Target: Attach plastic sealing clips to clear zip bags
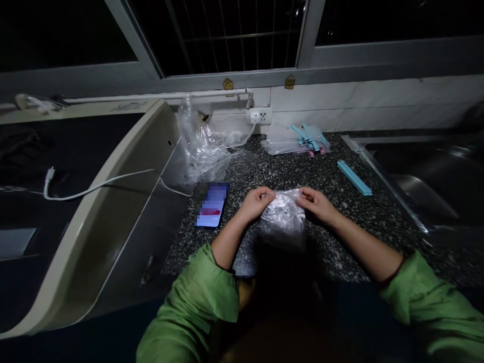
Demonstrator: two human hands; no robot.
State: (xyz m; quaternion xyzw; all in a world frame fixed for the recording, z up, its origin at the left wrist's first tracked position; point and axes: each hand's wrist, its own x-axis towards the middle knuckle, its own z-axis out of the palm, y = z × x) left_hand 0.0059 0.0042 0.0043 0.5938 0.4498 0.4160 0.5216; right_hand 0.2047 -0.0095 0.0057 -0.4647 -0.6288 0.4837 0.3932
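Note:
A small clear plastic bag (283, 217) hangs over the speckled granite counter (333, 176). My left hand (258, 200) pinches its top left corner. My right hand (316, 203) pinches its top right corner, so the bag's mouth is stretched between both hands. What the bag contains cannot be made out. Both arms wear green sleeves.
A lit phone (210, 204) lies left of my hands, with a white cable (102, 184) running to a wall socket (260, 116). Crumpled clear plastic (204, 143) sits behind. Blue strips (308, 136) lie in a pile at the back; one blue strip (354, 177) lies alone. A steel sink (427, 176) is on the right.

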